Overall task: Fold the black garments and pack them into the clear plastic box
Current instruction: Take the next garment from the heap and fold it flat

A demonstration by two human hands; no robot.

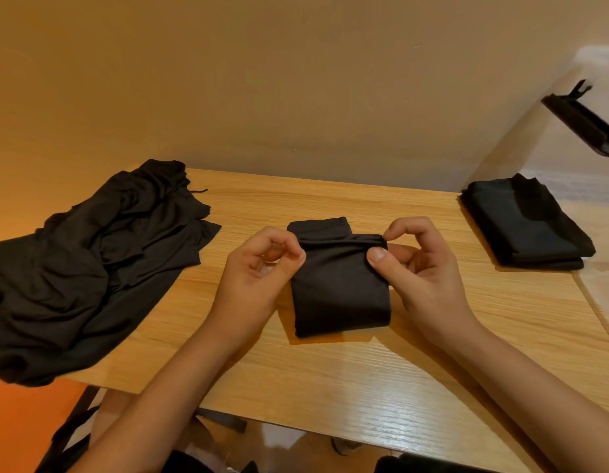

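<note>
A small folded black garment [339,285] lies in the middle of the wooden table [330,370]. My left hand [258,268] pinches its upper left edge between thumb and curled fingers. My right hand [419,264] pinches the upper right corner, where the fabric bunches into a ridge. A heap of unfolded black garments [91,268] covers the table's left end and hangs over its edge. A stack of folded black garments [525,223] sits inside the clear plastic box [589,285] at the right, whose walls are faint and hard to trace.
A beige wall runs right behind the table. A black object [583,121] rests on the box's upper right part. The table's front edge is near my body, with dark straps [67,435] and an orange floor below on the left.
</note>
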